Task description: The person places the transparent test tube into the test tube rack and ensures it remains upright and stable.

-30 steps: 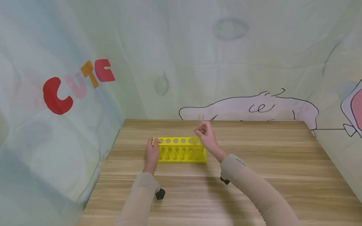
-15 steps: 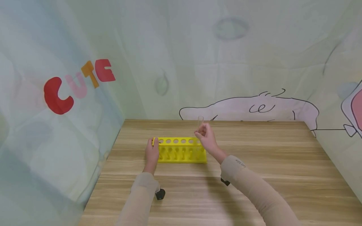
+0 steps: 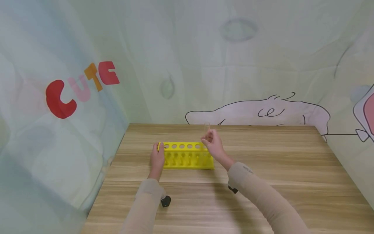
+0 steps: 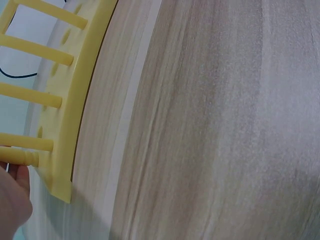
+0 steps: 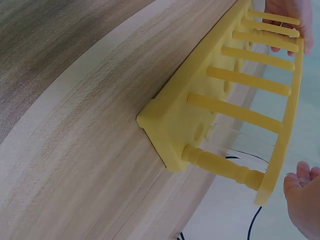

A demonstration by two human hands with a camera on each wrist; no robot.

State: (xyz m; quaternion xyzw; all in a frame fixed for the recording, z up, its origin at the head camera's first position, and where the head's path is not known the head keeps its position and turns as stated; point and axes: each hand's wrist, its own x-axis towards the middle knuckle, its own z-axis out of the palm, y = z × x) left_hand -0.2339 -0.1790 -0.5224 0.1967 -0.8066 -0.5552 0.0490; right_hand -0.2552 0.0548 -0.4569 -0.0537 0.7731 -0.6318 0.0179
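Tube (image 3: pixel 207 126) in right hand (image 3: pixel 214 145) above rack's (image 3: pixel 187 155) right end

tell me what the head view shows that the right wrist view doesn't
Only the head view shows the clear test tube pinched upright in the right hand above the rack's right end, plus both sleeves and the cartoon backdrop. Only the right wrist view shows the rack's turned corner post and rods from low down. Both show the yellow test tube rack, the left hand in a grip on its far end, and the wooden table.
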